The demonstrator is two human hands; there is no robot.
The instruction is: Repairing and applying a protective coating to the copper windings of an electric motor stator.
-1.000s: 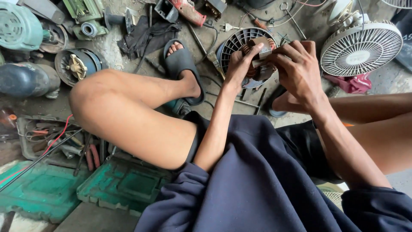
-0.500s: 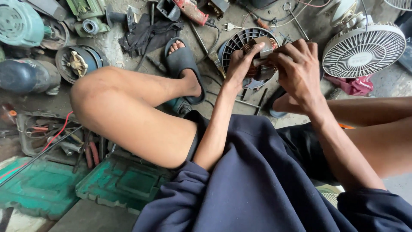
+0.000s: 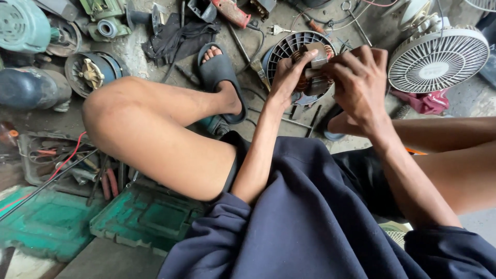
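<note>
A: Just in front of the knees, both hands pinch the motor (image 3: pixel 312 72); the left hand (image 3: pixel 289 75) has its fingers pressed on its near side, the right hand (image 3: pixel 359 77) wraps its far side.

B: Keep it steady above the dark grille (image 3: pixel 289 49), I think. Beyond the grille lies the white fan (image 3: pixel 439 59), so elbows stay in.

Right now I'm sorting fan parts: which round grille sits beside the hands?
The dark grille, directly behind the left hand; the white grille lies farther right, beyond the right hand.
</note>
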